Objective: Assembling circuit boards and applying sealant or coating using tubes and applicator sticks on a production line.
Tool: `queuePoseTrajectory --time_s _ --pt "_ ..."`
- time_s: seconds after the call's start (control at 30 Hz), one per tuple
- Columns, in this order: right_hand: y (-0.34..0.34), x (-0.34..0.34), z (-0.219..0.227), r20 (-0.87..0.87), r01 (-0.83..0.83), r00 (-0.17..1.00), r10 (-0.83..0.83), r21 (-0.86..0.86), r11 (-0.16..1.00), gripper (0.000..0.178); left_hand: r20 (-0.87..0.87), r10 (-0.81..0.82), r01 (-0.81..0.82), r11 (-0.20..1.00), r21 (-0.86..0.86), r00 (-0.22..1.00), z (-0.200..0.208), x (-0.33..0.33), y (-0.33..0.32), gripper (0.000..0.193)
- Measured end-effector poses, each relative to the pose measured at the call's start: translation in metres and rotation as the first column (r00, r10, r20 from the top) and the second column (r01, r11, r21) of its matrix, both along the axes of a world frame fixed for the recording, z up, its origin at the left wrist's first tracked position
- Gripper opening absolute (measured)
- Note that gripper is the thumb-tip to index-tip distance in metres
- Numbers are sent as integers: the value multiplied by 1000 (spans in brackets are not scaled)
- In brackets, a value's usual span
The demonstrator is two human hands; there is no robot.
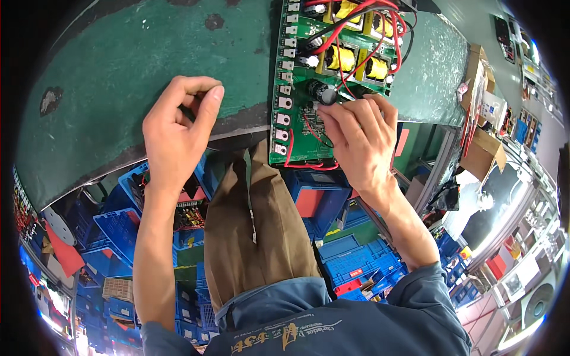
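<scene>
A green circuit board (pixel 306 145) lies at the bench's front edge, with a row of tabbed parts along its left side. My right hand (pixel 365 133) is over the board's lower right, thumb and forefinger closed together beside a black cylindrical capacitor (pixel 321 92). Whatever is between those fingertips is hidden or too small to make out. To the left of the board, my left hand (pixel 178 127) hovers above the bench. Its thumb and forefinger tips meet, the other fingers are curled, and nothing shows between them.
Yellow-wrapped transformers (pixel 341 58) and loose red and black wires (pixel 338 29) crowd the board's far part. The green bench top (pixel 136 53) has worn dark patches. Blue crates (pixel 320 196) stand below the bench, and an open cardboard box (pixel 482 155) is at the right.
</scene>
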State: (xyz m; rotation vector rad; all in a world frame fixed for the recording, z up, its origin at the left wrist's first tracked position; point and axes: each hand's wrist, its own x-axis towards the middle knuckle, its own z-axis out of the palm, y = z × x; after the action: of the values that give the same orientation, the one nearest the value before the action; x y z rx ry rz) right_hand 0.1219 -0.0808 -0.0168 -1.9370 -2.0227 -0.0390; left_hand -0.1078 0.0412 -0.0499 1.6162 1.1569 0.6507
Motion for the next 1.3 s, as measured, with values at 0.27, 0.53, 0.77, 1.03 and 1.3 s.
queuePoseTrajectory --time_s 0.27,0.53,0.77,1.03,1.3 --pt "1 -5 2 -14 47 999 -47 -25 999 21 58 8 -10 999 34 998 -6 1 -1 5" --pt "1 -5 -1 -15 81 997 -81 -28 996 19 27 -24 19 985 170 999 -9 3 -2 8" --pt "1 -12 0 2 99 995 -99 -52 994 18 24 -37 32 979 202 999 -9 3 -2 9" --pt "0 -20 0 -59 222 972 -227 -85 971 16 -14 -39 41 968 248 999 -13 3 -3 9" --pt "1 -30 6 -180 329 919 -351 -139 934 11 -70 -4 23 962 274 998 -9 4 -7 7"
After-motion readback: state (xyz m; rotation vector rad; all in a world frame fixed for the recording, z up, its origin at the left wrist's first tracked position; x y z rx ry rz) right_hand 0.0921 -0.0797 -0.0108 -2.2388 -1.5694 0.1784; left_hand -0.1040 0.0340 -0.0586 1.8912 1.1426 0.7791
